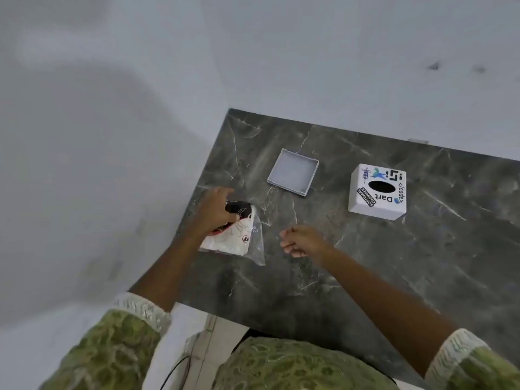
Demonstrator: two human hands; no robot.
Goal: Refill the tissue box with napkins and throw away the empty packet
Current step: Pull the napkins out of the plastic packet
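The napkin packet [237, 239] lies near the left edge of the desk [365, 277], a clear plastic wrapper with white napkins inside and a dark printed patch at its far end. The left hand [215, 211] is on that far end, fingers curled over the dark part and gripping it, while the near end of the wrapper lies flat on the dark marbled surface. Just to the right of the packet, apart from it, the right hand [304, 242] hovers above the desk with its fingers loosely curled and nothing in them. Farther back, between the packet and the box, a shallow grey square tray [292, 175] lies with its rim upward (whether it is the box's base or lid cannot be told). To its right, well apart from the packet, stands the white tissue box [377, 191], its dark oval slot facing up and stickers with coloured logos and lettering around the slot. Both forearms reach in from green patterned sleeves [118, 347] with pale lacy cuffs. Beyond the far and left edges of the desk there is a plain pale wall [253, 52], and a thin dark cable [176, 372] shows below the near edge.
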